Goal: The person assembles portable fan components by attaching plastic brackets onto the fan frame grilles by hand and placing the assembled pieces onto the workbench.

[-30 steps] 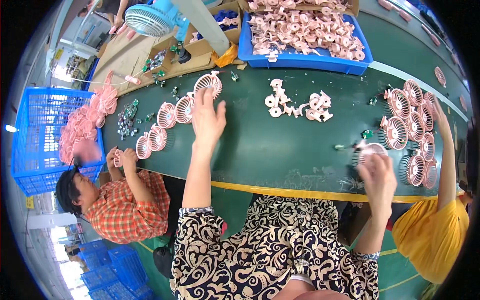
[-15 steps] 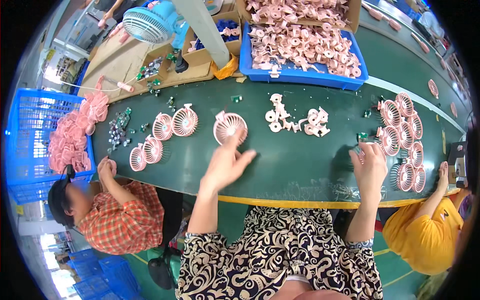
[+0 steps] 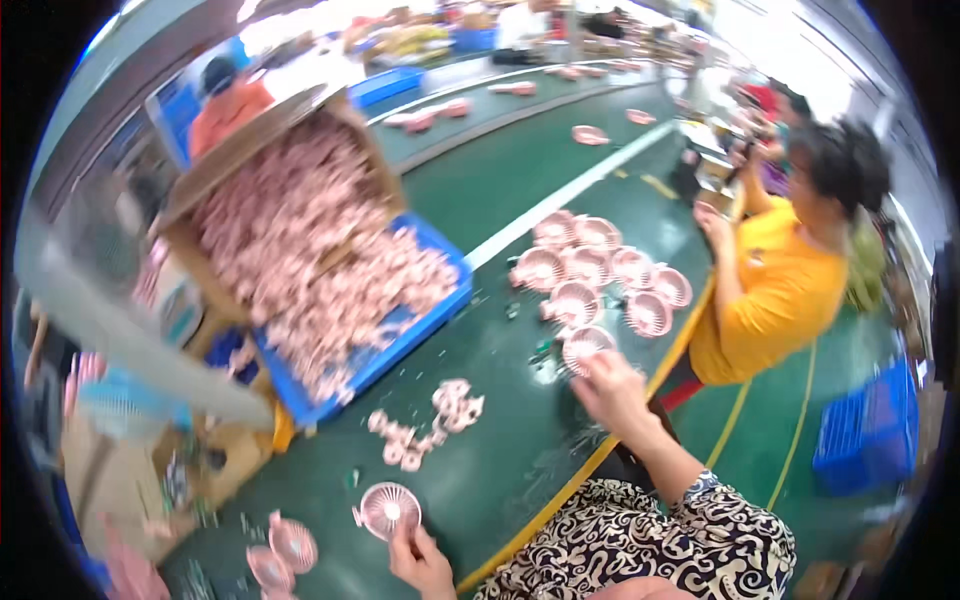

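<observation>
My left hand [image 3: 420, 562] pinches the near edge of a pink round fan grille [image 3: 386, 506], which lies on the green table with a small tab at its side. At the near end of a group of pink grilles, my right hand [image 3: 612, 392] has its fingers closed on the rim of another fan grille [image 3: 588, 345]. The fingertips there are partly blurred. Small pale pink plastic parts [image 3: 402, 442] lie loose between my hands, toward the far side. A small green circuit board [image 3: 353, 478] sits just beyond the left grille.
A blue tray [image 3: 462, 285] and a cardboard box [image 3: 180, 205] heaped with pink parts stand at far left. More grilles [image 3: 590, 265] lie beyond my right hand, others [image 3: 292, 543] at lower left. A person in yellow [image 3: 790, 285] works at right. A pale post [image 3: 150, 325] rises at left.
The view has swung to the right. My left hand is still at its grille, now pinching the near edge; my right hand stays at the grille at the group's near end.
</observation>
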The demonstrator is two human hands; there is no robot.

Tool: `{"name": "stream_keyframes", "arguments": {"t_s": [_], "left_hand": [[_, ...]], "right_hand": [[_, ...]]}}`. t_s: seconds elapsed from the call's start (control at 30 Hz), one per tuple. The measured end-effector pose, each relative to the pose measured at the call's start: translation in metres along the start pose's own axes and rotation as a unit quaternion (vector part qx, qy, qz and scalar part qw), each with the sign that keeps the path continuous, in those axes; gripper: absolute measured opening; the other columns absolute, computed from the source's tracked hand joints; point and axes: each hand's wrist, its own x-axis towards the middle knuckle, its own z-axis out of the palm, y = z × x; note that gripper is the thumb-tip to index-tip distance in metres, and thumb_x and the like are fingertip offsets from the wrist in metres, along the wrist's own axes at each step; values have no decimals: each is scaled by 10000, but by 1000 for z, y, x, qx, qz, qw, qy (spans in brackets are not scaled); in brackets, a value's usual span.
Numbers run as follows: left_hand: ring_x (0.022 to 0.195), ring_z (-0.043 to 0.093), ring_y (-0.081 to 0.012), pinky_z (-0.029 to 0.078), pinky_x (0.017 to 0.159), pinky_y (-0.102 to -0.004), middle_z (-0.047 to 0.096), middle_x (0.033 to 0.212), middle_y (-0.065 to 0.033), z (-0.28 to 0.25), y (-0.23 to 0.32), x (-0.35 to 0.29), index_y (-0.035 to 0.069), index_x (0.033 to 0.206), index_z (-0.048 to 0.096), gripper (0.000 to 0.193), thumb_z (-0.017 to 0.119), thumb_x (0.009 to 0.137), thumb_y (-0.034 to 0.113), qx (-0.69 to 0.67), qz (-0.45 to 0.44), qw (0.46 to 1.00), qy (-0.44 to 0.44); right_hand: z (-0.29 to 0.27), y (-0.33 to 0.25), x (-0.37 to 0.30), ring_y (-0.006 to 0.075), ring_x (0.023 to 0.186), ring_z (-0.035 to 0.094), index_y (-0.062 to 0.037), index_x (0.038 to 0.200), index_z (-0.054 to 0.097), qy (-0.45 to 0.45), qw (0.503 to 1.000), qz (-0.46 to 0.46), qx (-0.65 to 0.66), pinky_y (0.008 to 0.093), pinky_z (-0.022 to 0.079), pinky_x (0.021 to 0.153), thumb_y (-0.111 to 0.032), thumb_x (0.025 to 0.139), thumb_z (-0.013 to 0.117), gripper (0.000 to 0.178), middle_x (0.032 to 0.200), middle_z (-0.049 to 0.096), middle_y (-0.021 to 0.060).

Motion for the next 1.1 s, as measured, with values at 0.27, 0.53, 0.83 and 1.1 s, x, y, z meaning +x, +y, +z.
{"name": "stream_keyframes", "arguments": {"t_s": [0.27, 0.53, 0.83, 1.1], "left_hand": [[1099, 714, -361, 541, 1000, -412, 749, 1174, -227, -1, 26, 13, -46, 1208, 727, 262, 653, 1003, 100, 17, 63, 996, -57], [1097, 713, -358, 541, 1007, -408, 748, 1165, -225, 2, 26, 10, -46, 1207, 731, 245, 643, 1008, 68, 38, 83, 995, -27], [863, 738, -332, 579, 765, -386, 750, 993, -182, 12, 14, 16, 3, 1151, 725, 209, 679, 949, -16, 105, 165, 980, 24], [740, 699, -227, 546, 679, -309, 727, 938, -139, 14, 23, 21, -8, 1112, 707, 175, 675, 942, -34, 72, 144, 987, 23]], "right_hand": [[4, 2, -56, 271, 856, 689, -71, 1027, 715, 44, 998, -20, 49, 371, 577, 711, -96, 846, 787, 196, 976, 658, 80], [7, 2, -55, 262, 777, 689, -59, 964, 724, 49, 992, -31, 113, 358, 567, 651, -53, 836, 772, 137, 941, 664, 78], [14, 8, -20, 311, 758, 673, -8, 920, 709, -90, 961, -27, 259, 392, 548, 680, 11, 847, 751, 87, 847, 668, 139], [37, -50, 61, 215, 668, 658, 11, 1082, 731, -138, 937, -39, 320, 314, 531, 636, -26, 928, 726, 158, 1002, 705, 131]]}}
